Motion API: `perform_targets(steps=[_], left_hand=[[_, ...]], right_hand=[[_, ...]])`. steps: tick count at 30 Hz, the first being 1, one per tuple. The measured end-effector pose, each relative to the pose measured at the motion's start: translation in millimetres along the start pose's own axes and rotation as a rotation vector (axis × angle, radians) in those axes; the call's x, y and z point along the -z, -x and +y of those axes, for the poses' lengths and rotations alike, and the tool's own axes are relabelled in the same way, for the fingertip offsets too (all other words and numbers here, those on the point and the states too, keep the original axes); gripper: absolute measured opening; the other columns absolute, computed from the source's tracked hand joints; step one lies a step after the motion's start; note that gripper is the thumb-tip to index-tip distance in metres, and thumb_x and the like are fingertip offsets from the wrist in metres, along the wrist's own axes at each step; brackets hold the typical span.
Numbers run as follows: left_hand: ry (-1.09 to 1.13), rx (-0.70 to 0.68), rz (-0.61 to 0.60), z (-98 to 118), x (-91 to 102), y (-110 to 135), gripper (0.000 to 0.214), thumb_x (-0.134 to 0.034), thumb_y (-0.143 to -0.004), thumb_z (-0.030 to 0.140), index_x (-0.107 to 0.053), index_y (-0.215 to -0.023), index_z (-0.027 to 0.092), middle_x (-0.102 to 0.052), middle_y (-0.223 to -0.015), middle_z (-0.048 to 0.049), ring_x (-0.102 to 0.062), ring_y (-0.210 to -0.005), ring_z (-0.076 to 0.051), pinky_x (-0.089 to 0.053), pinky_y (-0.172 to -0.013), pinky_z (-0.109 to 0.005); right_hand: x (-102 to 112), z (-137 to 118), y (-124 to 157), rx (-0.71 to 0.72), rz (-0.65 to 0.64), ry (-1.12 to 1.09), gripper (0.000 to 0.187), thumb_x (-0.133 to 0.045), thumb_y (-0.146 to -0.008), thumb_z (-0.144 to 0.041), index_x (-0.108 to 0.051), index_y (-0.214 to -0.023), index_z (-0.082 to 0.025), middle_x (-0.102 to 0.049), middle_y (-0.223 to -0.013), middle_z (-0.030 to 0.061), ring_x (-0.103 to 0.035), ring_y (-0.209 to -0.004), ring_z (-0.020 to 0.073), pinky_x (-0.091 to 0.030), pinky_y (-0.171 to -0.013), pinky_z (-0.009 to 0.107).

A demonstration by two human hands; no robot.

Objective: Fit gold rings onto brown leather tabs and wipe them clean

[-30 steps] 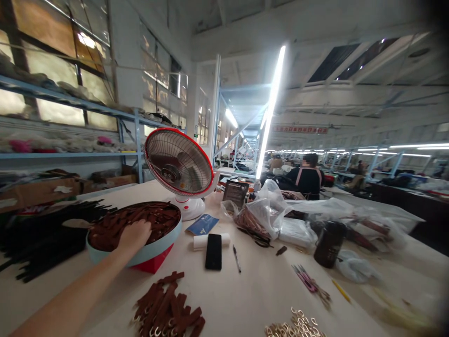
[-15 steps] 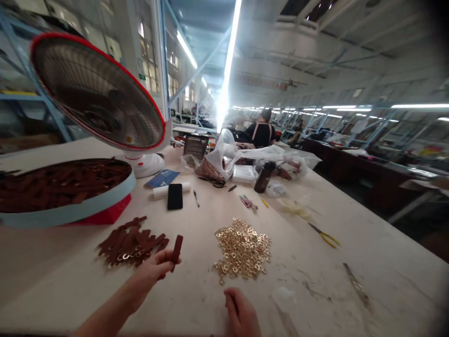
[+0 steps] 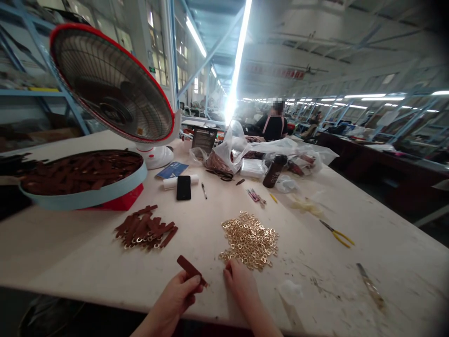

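My left hand (image 3: 179, 292) pinches a brown leather strap (image 3: 189, 267) between thumb and fingers, above the near edge of the table. The strap slants, and a small bit of metal seems to show at its lower end. At the near edge of a pile of gold D-rings (image 3: 250, 238) is my right hand (image 3: 241, 278), its fingers drawn together. What sits between those fingertips is hidden. A heap of brown straps fitted with gold rings (image 3: 143, 227) lies to the left, beyond my left hand.
A round tray (image 3: 87, 197) of brown straps stands at left, beside a red-rimmed fan (image 3: 112, 84). Farther back are a phone (image 3: 184, 187), a pen (image 3: 204, 191), plastic bags (image 3: 228, 154) and a dark bottle (image 3: 275, 171). Yellow-handled pliers (image 3: 337, 233) and a knife-like tool (image 3: 371, 288) lie at right.
My left hand has moved from beside the strap heap toward the near middle with the strap, which now tilts. My right hand has reached forward to the ring pile. The camera view has shifted.
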State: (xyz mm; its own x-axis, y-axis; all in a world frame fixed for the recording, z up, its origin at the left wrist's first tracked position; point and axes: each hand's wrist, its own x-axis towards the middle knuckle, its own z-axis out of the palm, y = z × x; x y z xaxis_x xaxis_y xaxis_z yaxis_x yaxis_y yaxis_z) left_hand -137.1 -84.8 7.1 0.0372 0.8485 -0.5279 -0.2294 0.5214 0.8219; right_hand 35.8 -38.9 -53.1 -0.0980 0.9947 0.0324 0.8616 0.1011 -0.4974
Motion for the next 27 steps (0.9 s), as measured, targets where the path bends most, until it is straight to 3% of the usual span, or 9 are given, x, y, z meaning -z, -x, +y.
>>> perform_targets(steps=[6, 11, 14, 20, 24, 27], left_hand=[[-0.109, -0.124, 0.021, -9, -3.0, 0, 0.028, -0.06, -0.068, 0.036, -0.055, -0.086, 0.015, -0.065, -0.074, -0.003, -0.051, -0.061, -0.013, -0.035, -0.053, -0.021], [-0.202, -0.259, 0.014, -12, -14.9, -7, 0.027, -0.06, -0.062, 0.038, -0.053, -0.075, 0.015, -0.066, -0.065, -0.0048, -0.054, -0.054, -0.016, -0.036, -0.048, -0.024], [-0.231, -0.304, 0.01, -10, -23.7, -2, 0.023, -0.059, -0.061, 0.036, -0.054, -0.072, 0.016, -0.064, -0.062, -0.0029, -0.055, -0.053, -0.017, -0.04, -0.05, -0.025], [-0.243, -0.351, 0.023, -5, -26.0, 9, 0.02, -0.055, -0.067, 0.034, -0.054, -0.074, 0.015, -0.065, -0.066, -0.0047, -0.058, -0.06, -0.018, -0.046, -0.058, -0.028], [-0.384, -0.446, 0.042, -7, -23.9, 9, 0.016, -0.052, -0.071, 0.033, -0.056, -0.072, 0.017, -0.064, -0.067, -0.0036, -0.059, -0.062, -0.019, -0.047, -0.059, -0.028], [-0.547, -0.576, 0.073, -15, -24.1, 9, 0.013, -0.051, -0.076, 0.029, -0.058, -0.071, 0.019, -0.061, -0.067, -0.0015, -0.057, -0.064, -0.018, -0.046, -0.059, -0.025]], right_hand=[[14, -3, 30, 0.113, -0.063, -0.039, 0.013, -0.047, -0.078, -0.009, -0.054, -0.071, -0.018, -0.06, -0.076, 0.0025, -0.055, -0.073, 0.0151, -0.039, -0.065, 0.024], [18, -6, 58, 0.494, 0.193, -0.17, 0.01, -0.047, -0.082, -0.014, -0.05, -0.073, -0.018, -0.056, -0.071, 0.0011, -0.051, -0.067, 0.0132, -0.038, -0.06, 0.022], [22, -8, 61, 0.559, 0.282, -0.203, 0.01, -0.047, -0.082, -0.012, -0.049, -0.075, -0.019, -0.056, -0.07, 0.0008, -0.05, -0.065, 0.0128, -0.038, -0.059, 0.022], [20, -11, 63, 0.464, 0.257, -0.396, 0.011, -0.047, -0.081, -0.013, -0.049, -0.072, -0.019, -0.055, -0.068, 0.0, -0.05, -0.064, 0.0108, -0.039, -0.058, 0.02], [7, -14, 64, 0.098, 0.245, -0.666, 0.013, -0.052, -0.08, -0.028, -0.053, -0.071, -0.019, -0.054, -0.065, -0.0007, -0.05, -0.062, 0.0109, -0.04, -0.059, 0.02], [0, -20, 62, -0.158, 0.149, -0.932, 0.025, -0.056, -0.076, -0.042, -0.056, -0.07, -0.017, -0.053, -0.061, -0.0017, -0.047, -0.057, 0.0106, -0.039, -0.055, 0.021]])
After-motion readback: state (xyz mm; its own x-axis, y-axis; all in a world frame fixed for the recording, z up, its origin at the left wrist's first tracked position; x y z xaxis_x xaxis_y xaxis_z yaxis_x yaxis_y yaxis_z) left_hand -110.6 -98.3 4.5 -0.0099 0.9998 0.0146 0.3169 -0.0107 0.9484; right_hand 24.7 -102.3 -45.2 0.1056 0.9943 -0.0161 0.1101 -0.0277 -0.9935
